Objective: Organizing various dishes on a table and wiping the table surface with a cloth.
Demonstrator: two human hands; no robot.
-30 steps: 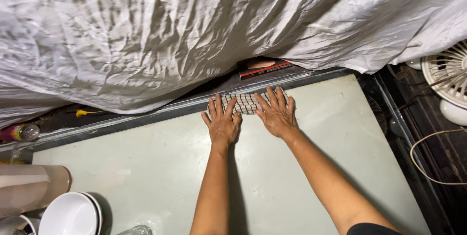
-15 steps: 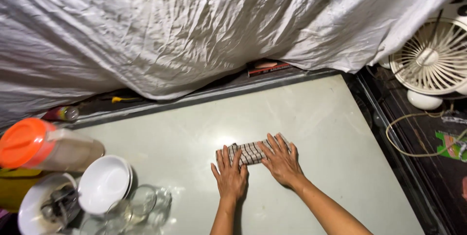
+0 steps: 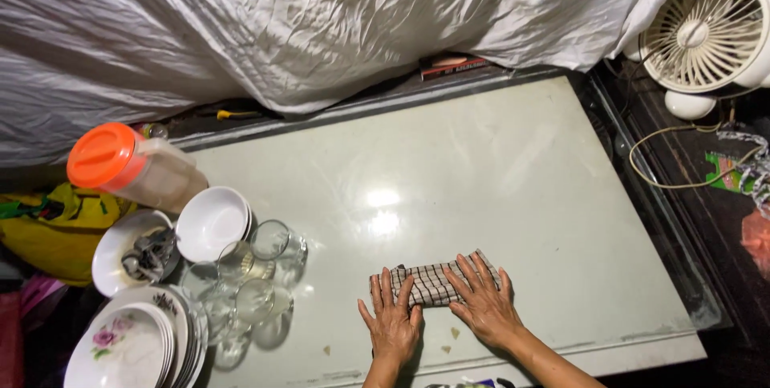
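Folded brown-and-white checked cloth (image 3: 433, 282) lies low centre of frame on pale glass tabletop (image 3: 513, 179). Left hand (image 3: 392, 323) and right hand (image 3: 484, 302) press flat on it, fingers spread. Clear drinking glasses (image 3: 257, 276) and white bowl (image 3: 212, 223) sit lower left; cream fan (image 3: 702, 31) upper right.

We note a pale, glossy table (image 3: 497, 171) bearing a folded checked cloth (image 3: 433, 282), clear glasses (image 3: 257, 276), white bowls (image 3: 212, 223), stacked floral plates (image 3: 128, 344) and an orange-lidded jug (image 3: 132, 167).
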